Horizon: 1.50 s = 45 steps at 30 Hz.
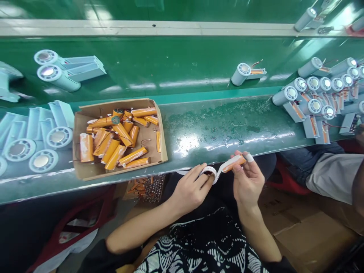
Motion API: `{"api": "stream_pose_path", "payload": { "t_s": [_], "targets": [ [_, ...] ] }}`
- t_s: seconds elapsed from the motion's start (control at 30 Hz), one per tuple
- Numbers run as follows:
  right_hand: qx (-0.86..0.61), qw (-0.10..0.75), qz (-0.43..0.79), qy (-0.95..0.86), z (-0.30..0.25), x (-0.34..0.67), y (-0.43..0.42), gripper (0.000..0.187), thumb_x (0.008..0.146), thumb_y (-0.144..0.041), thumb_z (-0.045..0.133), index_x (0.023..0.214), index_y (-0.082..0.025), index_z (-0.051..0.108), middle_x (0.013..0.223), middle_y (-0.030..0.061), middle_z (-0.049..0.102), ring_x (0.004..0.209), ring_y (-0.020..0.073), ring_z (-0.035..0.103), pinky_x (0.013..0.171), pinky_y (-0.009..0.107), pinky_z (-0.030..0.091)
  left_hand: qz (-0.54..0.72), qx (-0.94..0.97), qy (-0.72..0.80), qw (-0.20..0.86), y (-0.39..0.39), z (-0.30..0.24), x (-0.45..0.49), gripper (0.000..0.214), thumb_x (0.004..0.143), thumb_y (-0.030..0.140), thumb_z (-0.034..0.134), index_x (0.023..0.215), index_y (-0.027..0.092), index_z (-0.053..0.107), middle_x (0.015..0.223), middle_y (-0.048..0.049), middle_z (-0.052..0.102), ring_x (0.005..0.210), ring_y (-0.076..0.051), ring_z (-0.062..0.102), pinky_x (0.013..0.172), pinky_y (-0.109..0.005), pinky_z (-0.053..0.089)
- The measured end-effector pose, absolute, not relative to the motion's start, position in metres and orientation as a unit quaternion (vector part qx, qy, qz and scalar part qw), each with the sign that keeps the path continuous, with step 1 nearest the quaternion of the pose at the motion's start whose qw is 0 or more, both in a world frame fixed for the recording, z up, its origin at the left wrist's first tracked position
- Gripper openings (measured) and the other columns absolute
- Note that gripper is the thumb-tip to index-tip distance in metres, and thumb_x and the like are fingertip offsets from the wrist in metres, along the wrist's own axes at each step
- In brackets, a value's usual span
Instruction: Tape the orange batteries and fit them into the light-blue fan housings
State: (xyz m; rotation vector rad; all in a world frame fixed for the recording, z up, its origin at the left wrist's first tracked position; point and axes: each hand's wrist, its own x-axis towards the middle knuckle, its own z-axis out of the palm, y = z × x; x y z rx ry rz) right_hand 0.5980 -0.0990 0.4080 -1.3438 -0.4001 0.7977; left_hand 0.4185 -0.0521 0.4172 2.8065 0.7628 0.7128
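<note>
I've got left hand (193, 186) gripping tape roll (209, 169), right hand (249, 186) pinching orange pack (239, 162) by the bench (199, 125) edge; strip (229, 163) on, uncut. Carton (164, 146) beyond: more packs left. Far right: blue housings (290, 93), several filled.

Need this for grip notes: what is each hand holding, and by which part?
Left hand: the white tape roll, by its ring. Right hand: the orange pack, pinched near its right end.
</note>
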Motion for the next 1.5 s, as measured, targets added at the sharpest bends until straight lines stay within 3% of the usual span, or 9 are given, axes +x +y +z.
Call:
{"api": "stream_pose_path", "payload": {
  "t_s": [0.27, 0.43, 0.57, 0.73, 0.83, 1.03, 1.3, 1.4, 1.5],
  "targets": [
    [-0.582, 0.707, 0.369, -0.159, 0.394, 0.566, -0.105, 0.055, 0.078, -0.03, 0.091, 0.126, -0.028, 0.064, 0.126, 0.0093, 0.075, 0.103, 0.0275, 0.078, 0.091, 0.05, 0.066, 0.254, 0.924, 0.259, 0.118, -0.06, 0.418, 0.428, 0.019, 0.1, 0.007, 0.058, 0.109, 0.008, 0.074, 0.098, -0.0116, 0.075, 0.118, -0.03, 0.07, 0.105, -0.045, 0.062],
    [-0.567, 0.783, 0.161, -0.2, 0.4, 0.656, -0.056, 0.061, 0.077, -0.032, 0.09, 0.131, -0.033, 0.06, 0.143, 0.0042, 0.063, 0.12, 0.0242, 0.071, 0.108, 0.049, 0.058, 0.215, 0.955, 0.08, 0.188, -0.088, 0.399, 0.421, 0.017, 0.101, 0.015, 0.062, 0.091, 0.015, 0.075, 0.084, -0.0045, 0.071, 0.111, -0.022, 0.072, 0.108, -0.034, 0.058],
    [-0.585, 0.749, 0.161, -0.265, 0.387, 0.702, -0.02, 0.073, 0.07, -0.039, 0.095, 0.132, -0.027, 0.06, 0.139, 0.0087, 0.065, 0.118, 0.0276, 0.072, 0.109, 0.056, 0.056, 0.112, 0.951, 0.23, 0.172, -0.082, 0.358, 0.423, 0.02, 0.103, 0.018, 0.061, 0.118, 0.013, 0.073, 0.11, -0.0112, 0.077, 0.122, -0.026, 0.069, 0.11, -0.041, 0.056],
    [-0.597, 0.695, 0.232, -0.326, 0.368, 0.69, -0.021, 0.063, 0.069, -0.034, 0.096, 0.122, -0.023, 0.064, 0.123, 0.0085, 0.075, 0.105, 0.0264, 0.077, 0.104, 0.056, 0.06, 0.025, 0.934, 0.28, 0.219, -0.076, 0.327, 0.428, 0.052, 0.099, 0.046, 0.07, 0.14, 0.016, 0.064, 0.137, -0.0138, 0.07, 0.138, -0.033, 0.058, 0.116, -0.047, 0.05],
    [-0.598, 0.68, 0.248, -0.344, 0.367, 0.689, -0.027, 0.061, 0.069, -0.032, 0.096, 0.122, -0.024, 0.065, 0.122, 0.0082, 0.076, 0.104, 0.0258, 0.078, 0.102, 0.053, 0.062, 0.07, 0.906, 0.295, 0.294, -0.084, 0.317, 0.407, 0.038, 0.103, 0.043, 0.063, 0.134, 0.023, 0.069, 0.136, -0.0084, 0.072, 0.138, -0.027, 0.058, 0.118, -0.043, 0.048],
    [-0.592, 0.67, 0.269, -0.358, 0.364, 0.692, -0.026, 0.06, 0.072, -0.035, 0.094, 0.125, -0.025, 0.066, 0.124, 0.008, 0.076, 0.104, 0.026, 0.078, 0.099, 0.046, 0.065, 0.146, 0.743, 0.569, 0.322, -0.043, 0.275, 0.337, 0.042, 0.105, 0.046, 0.055, 0.129, 0.017, 0.071, 0.12, -0.0135, 0.077, 0.121, -0.034, 0.069, 0.113, -0.057, 0.049],
    [-0.594, 0.648, 0.29, -0.378, 0.365, 0.688, -0.027, 0.056, 0.075, -0.034, 0.092, 0.124, -0.026, 0.067, 0.124, 0.0067, 0.077, 0.102, 0.0237, 0.079, 0.092, 0.038, 0.067, 0.112, 0.805, 0.406, 0.418, -0.052, 0.275, 0.376, 0.036, 0.106, 0.046, 0.053, 0.126, 0.025, 0.076, 0.122, -0.005, 0.079, 0.114, -0.024, 0.074, 0.108, -0.041, 0.058],
    [-0.6, 0.647, 0.292, -0.369, 0.366, 0.689, -0.027, 0.055, 0.074, -0.032, 0.092, 0.123, -0.025, 0.068, 0.123, 0.0073, 0.078, 0.101, 0.0239, 0.079, 0.092, 0.038, 0.067, 0.081, 0.888, 0.277, 0.358, -0.075, 0.291, 0.398, 0.032, 0.106, 0.037, 0.055, 0.129, 0.024, 0.074, 0.133, -0.0058, 0.075, 0.13, -0.025, 0.067, 0.115, -0.042, 0.053],
    [-0.607, 0.653, 0.295, -0.343, 0.37, 0.688, -0.028, 0.059, 0.07, -0.033, 0.094, 0.122, -0.023, 0.068, 0.123, 0.0097, 0.078, 0.101, 0.026, 0.079, 0.095, 0.044, 0.066, 0.086, 0.921, 0.243, 0.291, -0.083, 0.322, 0.395, 0.031, 0.108, 0.032, 0.051, 0.128, 0.021, 0.072, 0.128, -0.0077, 0.076, 0.125, -0.022, 0.069, 0.109, -0.038, 0.058]
  ]
}}
